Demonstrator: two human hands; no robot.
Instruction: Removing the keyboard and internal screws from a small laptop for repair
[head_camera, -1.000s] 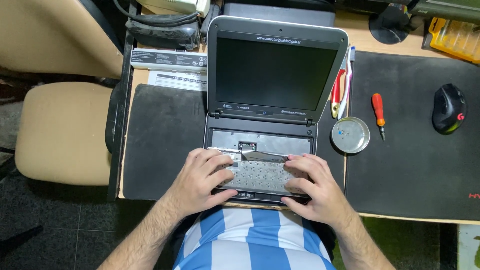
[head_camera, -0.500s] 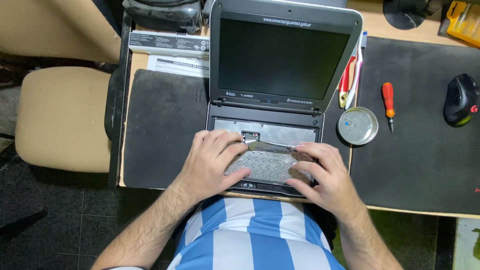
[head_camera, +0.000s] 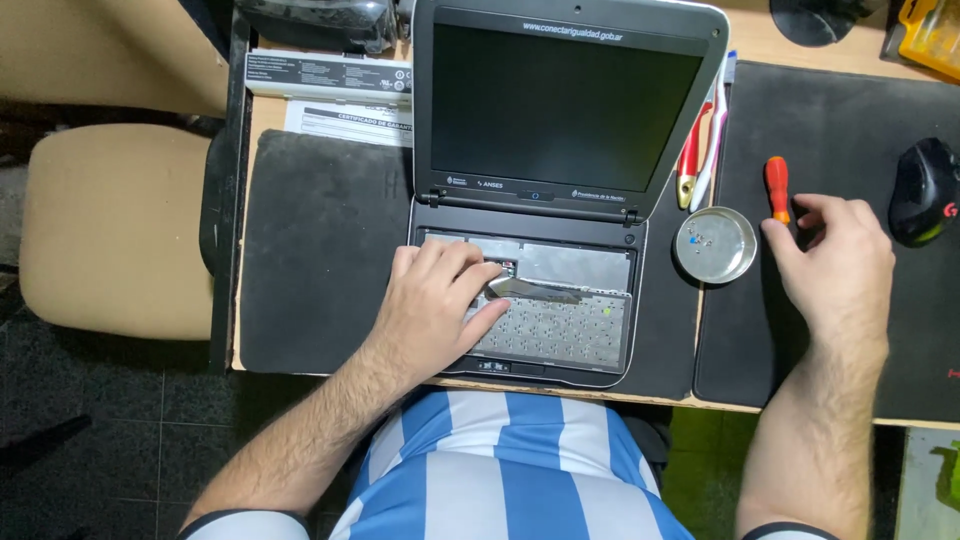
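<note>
A small dark laptop (head_camera: 560, 110) stands open on a black mat. Its keyboard (head_camera: 560, 325) lies flipped over on the base, silvery back side up, with a flat ribbon cable (head_camera: 535, 290) running to the base. My left hand (head_camera: 435, 300) rests on the left part of the keyboard, fingers at the cable's connector. My right hand (head_camera: 835, 265) is off to the right, above the second mat, fingers apart and tips close to a small orange-handled screwdriver (head_camera: 777, 188). It holds nothing.
A round metal dish (head_camera: 715, 245) with tiny screws sits right of the laptop. Red-handled tools (head_camera: 695, 155) lie beside the screen. A black mouse (head_camera: 925, 190) is at far right. Papers (head_camera: 330, 85) lie at the back left. A beige chair (head_camera: 110, 225) stands left of the desk.
My right hand has left the keyboard and moved right toward the orange screwdriver. My left hand stays on the keyboard near the cable.
</note>
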